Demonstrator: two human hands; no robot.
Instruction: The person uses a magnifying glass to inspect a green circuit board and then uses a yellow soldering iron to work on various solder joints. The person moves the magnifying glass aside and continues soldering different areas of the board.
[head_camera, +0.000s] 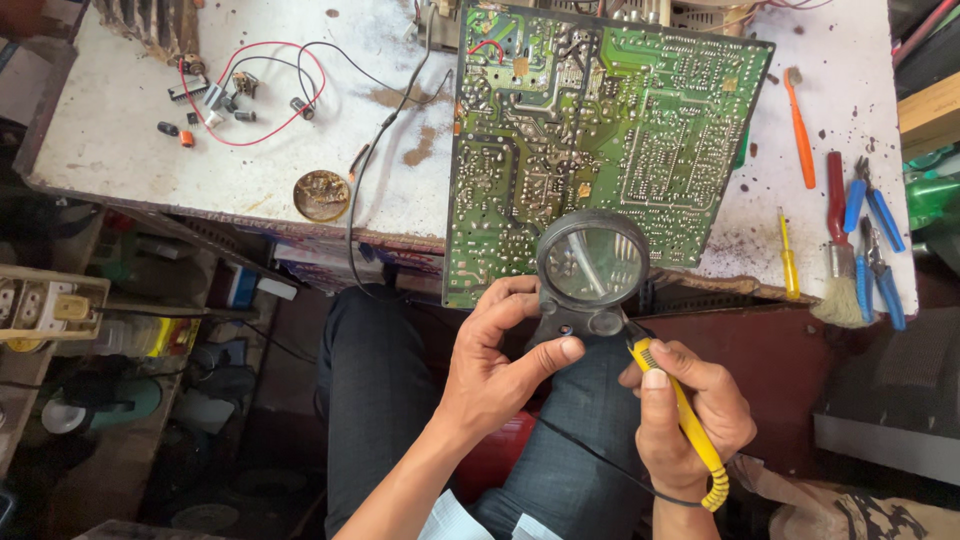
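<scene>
One green circuit board (590, 140) leans off the workbench edge; against its lower edge the left hand (497, 365) clasps a black magnifier (591, 265), while the right hand (690, 415), just right of that lens, grips a yellow probe (683, 415) angled up-left toward the board.

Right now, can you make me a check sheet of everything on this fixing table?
Surface: white stained worktable, chipped front edge.
Job's things: large green circuit board overhanging the edge; round black magnifying glass over it; yellow-handled probe.
Clutter: small loose parts, round brass tin, orange screwdriver, blue-handled pliers, brush.
Grippers: left hand holds the magnifier; right hand grips the probe.
Cables: red and black wires; black lead across the lap.
Surroundings: cluttered floor, plug strip left.
</scene>
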